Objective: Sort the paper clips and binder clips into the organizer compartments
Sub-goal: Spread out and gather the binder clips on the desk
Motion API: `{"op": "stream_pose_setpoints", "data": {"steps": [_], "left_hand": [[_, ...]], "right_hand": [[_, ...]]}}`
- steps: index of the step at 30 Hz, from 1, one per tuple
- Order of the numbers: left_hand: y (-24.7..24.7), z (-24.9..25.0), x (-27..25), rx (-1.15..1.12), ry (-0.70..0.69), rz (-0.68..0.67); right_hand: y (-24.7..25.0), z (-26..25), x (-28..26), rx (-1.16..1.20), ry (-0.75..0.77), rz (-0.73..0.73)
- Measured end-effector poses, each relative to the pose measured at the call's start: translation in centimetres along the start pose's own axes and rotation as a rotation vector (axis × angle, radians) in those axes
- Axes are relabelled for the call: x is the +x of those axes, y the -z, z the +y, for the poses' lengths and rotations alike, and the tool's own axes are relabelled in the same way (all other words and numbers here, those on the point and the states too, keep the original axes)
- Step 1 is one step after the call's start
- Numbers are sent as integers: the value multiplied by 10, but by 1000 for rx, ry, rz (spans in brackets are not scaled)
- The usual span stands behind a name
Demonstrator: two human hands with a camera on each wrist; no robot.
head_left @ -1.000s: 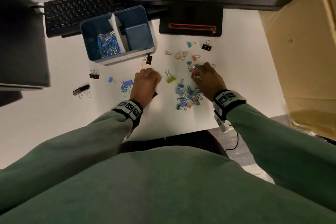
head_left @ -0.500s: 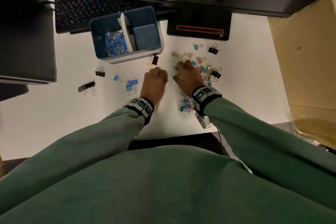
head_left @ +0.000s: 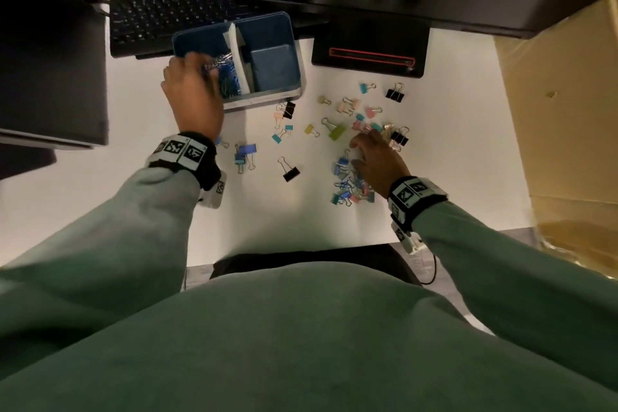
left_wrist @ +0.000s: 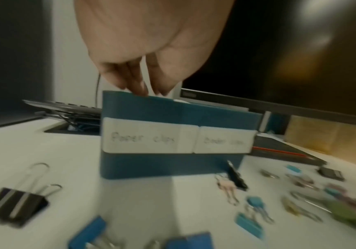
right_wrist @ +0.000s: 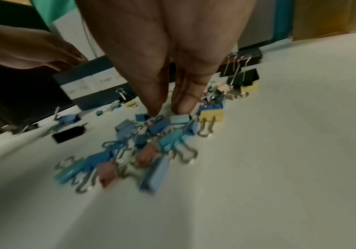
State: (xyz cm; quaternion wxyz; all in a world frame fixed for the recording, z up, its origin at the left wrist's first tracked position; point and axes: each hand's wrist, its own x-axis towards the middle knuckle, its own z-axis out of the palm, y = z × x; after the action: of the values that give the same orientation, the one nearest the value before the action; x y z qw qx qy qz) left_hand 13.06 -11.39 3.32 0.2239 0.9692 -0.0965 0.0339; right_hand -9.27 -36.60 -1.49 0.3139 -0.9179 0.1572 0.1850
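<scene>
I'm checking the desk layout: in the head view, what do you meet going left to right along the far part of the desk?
Keyboard → left hand at the paper-clip side of the organizer → monitor base → cardboard box.

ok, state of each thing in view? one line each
left hand: over the organizer's left compartment, fingers pointing down at its rim; a grip cannot be told
right hand: fingertips down in the binder clips
organizer: upright; left compartment holds paper clips, right one looks empty
binder clips: loose on the desk, unsorted
</scene>
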Motion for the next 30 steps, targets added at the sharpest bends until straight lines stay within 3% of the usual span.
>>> {"op": "stream_pose_setpoints", "data": {"steps": [3, 6, 8, 10, 13, 17, 22, 30], "left_hand": [[-16, 33, -38, -137, -139, -19], [-47, 68, -97, -231, -316, -380], [-68, 85, -130, -199, -422, -596], [-85, 92, -143, -134, -499, -679], [-96, 92, -139, -74, -490, -705], [-93, 76, -125, -144, -438, -700], [-82, 55, -120, -219, -381, -751], [-77, 51, -121, -106, -463, -634]], "right_hand": [[9, 6, -4, 47, -7, 89], [15, 12, -18, 27, -26, 138], [11, 14, -31, 8, -38, 72], [2, 14, -45, -69, 3, -17], [-5, 16, -54, -111, 17, -78], [2, 30, -50, -55, -46, 29], [4, 36, -52, -151, -105, 65], [5, 26, -51, -195, -149, 109]]}}
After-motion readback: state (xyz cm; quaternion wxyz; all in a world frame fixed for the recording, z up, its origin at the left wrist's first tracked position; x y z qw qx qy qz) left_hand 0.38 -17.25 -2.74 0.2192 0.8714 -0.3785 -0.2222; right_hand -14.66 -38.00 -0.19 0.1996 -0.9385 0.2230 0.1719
